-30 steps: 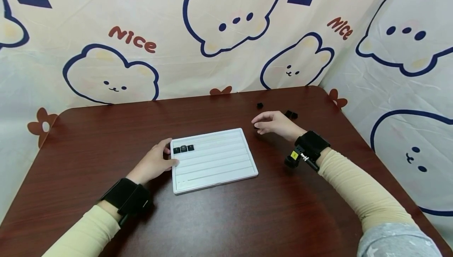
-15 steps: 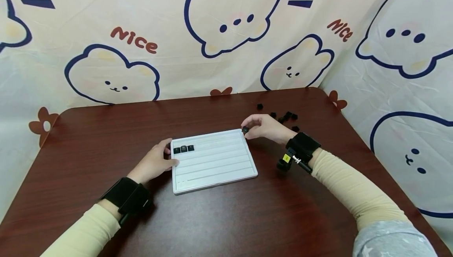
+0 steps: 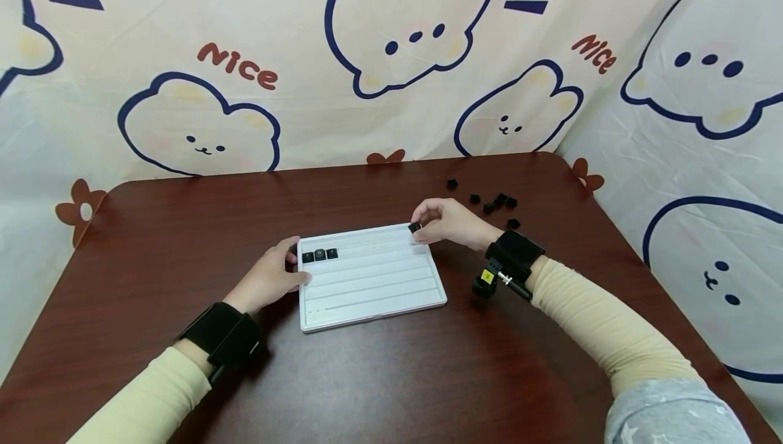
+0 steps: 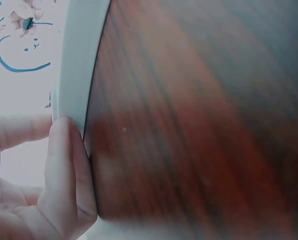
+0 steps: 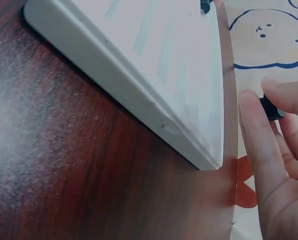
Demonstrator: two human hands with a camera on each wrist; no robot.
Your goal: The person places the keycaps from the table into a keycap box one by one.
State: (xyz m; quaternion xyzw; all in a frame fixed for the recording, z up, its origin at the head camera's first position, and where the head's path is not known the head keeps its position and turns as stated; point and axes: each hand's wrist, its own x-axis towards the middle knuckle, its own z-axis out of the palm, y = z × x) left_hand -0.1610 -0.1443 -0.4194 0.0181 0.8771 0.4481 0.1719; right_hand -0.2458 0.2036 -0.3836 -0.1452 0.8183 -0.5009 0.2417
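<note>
Your right hand [image 3: 451,223] has its thumb and fingers pinched on a small black piece [image 3: 414,228], at the far right corner of the white board [image 3: 373,318]; whether the piece touches the board, I cannot tell. Your left hand [image 3: 266,279] grasps the board's left edge, thumb over the rim, fingers against the side.

The step in hand looks like bringing this piece onto the board, where three black pieces [image 3: 320,254] sit in a row at the far left end. If it belongs with them, the next move calls for a level carry leftward to the right end of that row, then a careful turn to match before you let go. Keep the board steady meanwhile.

On the tabletop [image 3: 379,389], beyond your right hand, lie a lone black piece [image 3: 452,184], another [image 3: 475,199] nearer you, a close cluster [image 3: 501,200] and one more [image 3: 513,224] just beside your wrist strap [image 3: 516,255]; the strap could brush it. Your right hand hides part of the board's corner, and your left thumb lies near the placed row, but the path between looks free.
</note>
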